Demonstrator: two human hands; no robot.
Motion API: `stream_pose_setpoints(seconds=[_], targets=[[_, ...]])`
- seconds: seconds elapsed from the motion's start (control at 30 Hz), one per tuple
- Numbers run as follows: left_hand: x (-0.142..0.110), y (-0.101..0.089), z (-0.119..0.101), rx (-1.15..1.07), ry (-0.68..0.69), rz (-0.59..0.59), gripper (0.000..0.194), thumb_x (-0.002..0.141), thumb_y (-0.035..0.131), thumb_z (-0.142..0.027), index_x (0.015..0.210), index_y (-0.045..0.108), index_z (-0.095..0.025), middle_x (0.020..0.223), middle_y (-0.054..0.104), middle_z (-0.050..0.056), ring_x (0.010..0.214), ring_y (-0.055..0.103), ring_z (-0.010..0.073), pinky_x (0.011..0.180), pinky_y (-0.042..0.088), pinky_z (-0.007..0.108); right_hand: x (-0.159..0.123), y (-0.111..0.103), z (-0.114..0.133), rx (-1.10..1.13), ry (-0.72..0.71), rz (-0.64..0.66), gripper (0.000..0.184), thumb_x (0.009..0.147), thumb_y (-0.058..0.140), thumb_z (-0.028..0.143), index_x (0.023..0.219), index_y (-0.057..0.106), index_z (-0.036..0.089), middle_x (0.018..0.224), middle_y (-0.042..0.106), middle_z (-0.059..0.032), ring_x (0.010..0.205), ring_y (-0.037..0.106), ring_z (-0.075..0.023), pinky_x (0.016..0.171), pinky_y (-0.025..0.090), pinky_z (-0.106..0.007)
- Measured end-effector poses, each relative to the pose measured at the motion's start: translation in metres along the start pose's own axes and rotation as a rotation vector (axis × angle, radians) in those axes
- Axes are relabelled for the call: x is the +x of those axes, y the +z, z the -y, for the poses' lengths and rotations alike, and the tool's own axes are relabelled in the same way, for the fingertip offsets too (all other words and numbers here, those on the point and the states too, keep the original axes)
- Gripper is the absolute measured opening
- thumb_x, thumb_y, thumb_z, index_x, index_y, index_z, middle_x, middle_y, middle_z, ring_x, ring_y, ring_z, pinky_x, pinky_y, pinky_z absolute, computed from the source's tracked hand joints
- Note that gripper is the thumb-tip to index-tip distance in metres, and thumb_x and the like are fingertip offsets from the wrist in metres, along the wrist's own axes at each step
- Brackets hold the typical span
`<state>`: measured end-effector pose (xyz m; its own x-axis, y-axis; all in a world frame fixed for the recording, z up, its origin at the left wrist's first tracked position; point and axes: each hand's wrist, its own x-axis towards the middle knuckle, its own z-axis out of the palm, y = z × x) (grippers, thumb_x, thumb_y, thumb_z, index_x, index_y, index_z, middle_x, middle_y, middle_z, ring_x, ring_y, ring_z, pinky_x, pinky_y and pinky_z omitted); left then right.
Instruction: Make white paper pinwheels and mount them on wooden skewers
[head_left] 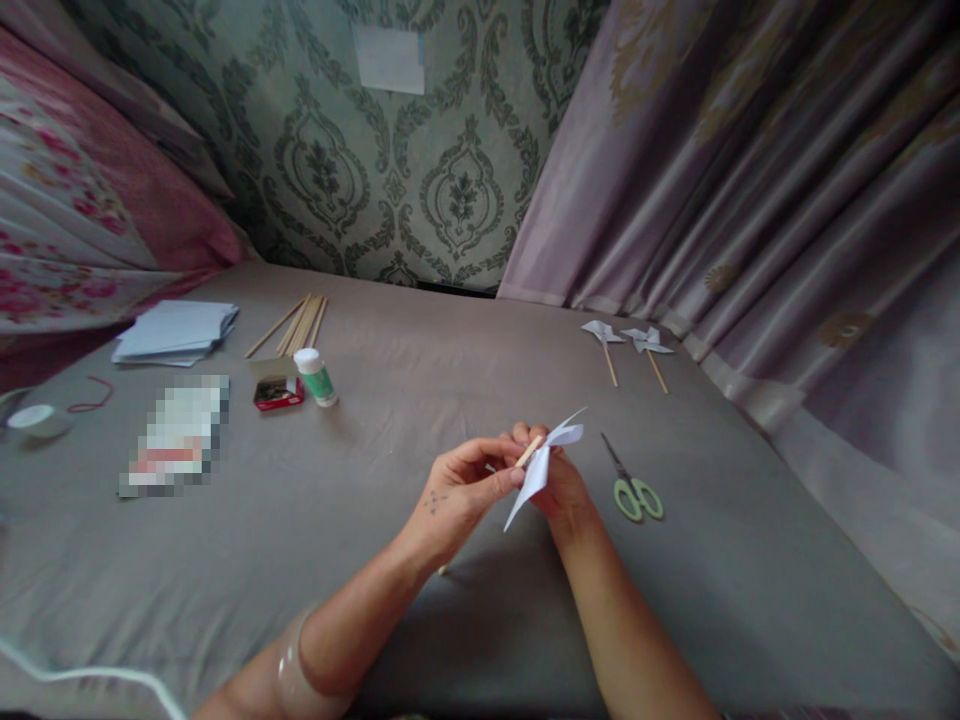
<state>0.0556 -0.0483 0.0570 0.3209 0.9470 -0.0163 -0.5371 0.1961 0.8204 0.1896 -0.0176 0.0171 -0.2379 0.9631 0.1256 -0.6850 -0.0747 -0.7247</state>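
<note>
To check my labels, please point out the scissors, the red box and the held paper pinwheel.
Scissors [633,485], head view: metal near handles.
Red box [280,401], head view: front wall.
Held paper pinwheel [534,480], head view: lower blade.

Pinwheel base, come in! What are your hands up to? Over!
Left hand gripping wooden stick. Right hand partly hidden behind white paper pinwheel. Green-handled scissors to the right, touching neither hand.

Scissors [632,482] lie right of the held pinwheel [535,478], the bottle [318,380] left.

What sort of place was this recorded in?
Probably a room in a home: the patterned wallpaper, the draped purplish curtain and the wide cloth-covered surface suggest it.
</note>
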Motion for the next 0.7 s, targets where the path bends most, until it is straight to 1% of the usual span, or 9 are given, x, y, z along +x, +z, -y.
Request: stream_pose_setpoints(seconds=[0.23,0.4,0.47,0.57,0.7], targets=[[0.0,0.0,0.0,0.014,0.001,-0.021,0.024,0.059,0.082,-0.028,0.076,0.072,-0.015,0.069,0.066,0.001,0.065,0.054,0.0092,0.065,0.041,0.022,0.0,0.0,0.001,-0.05,-0.009,-0.009,0.029,0.058,0.083,0.035,0.055,0.057,0.022,0.06,0.042,0.0057,0.054,0.038,-0.0093,0.054,0.036,-0.024],[0.0,0.0,-0.003,0.032,-0.007,-0.027,0.023,0.059,0.082,-0.029,0.075,0.072,-0.015,0.068,0.067,0.001,0.062,0.055,0.0088,0.064,0.041,0.021,-0.001,0.002,0.005,-0.082,-0.006,-0.007,0.023,0.059,0.082,0.034,0.06,0.062,0.024,0.061,0.049,0.0052,0.055,0.042,-0.0095,0.054,0.037,-0.023],[0.001,-0.002,-0.003,0.037,-0.011,-0.034,0.024,0.059,0.082,-0.03,0.075,0.073,-0.015,0.069,0.068,0.002,0.063,0.056,0.0094,0.064,0.042,0.022,-0.001,0.004,0.007,-0.093,-0.007,-0.039,0.021,0.059,0.082,0.035,0.063,0.065,0.024,0.061,0.053,0.0048,0.055,0.045,-0.0096,0.054,0.037,-0.023],[0.004,-0.007,-0.001,0.042,-0.023,-0.06,0.025,0.058,0.082,-0.03,0.076,0.073,-0.016,0.071,0.07,0.003,0.066,0.058,0.0111,0.067,0.043,0.023,-0.001,0.009,0.009,-0.135,-0.013,-0.127,0.022,0.056,0.083,0.036,0.066,0.069,0.024,0.06,0.058,0.0043,0.054,0.048,-0.0096,0.056,0.04,-0.024],[0.01,-0.015,0.005,0.046,-0.025,-0.084,0.021,0.057,0.081,-0.026,0.075,0.073,-0.017,0.069,0.069,0.002,0.066,0.057,0.0113,0.07,0.042,0.023,0.0,0.014,0.009,-0.179,-0.036,-0.228,0.02,0.055,0.083,0.034,0.068,0.072,0.023,0.065,0.067,0.0022,0.059,0.056,-0.012,0.063,0.045,-0.027]])
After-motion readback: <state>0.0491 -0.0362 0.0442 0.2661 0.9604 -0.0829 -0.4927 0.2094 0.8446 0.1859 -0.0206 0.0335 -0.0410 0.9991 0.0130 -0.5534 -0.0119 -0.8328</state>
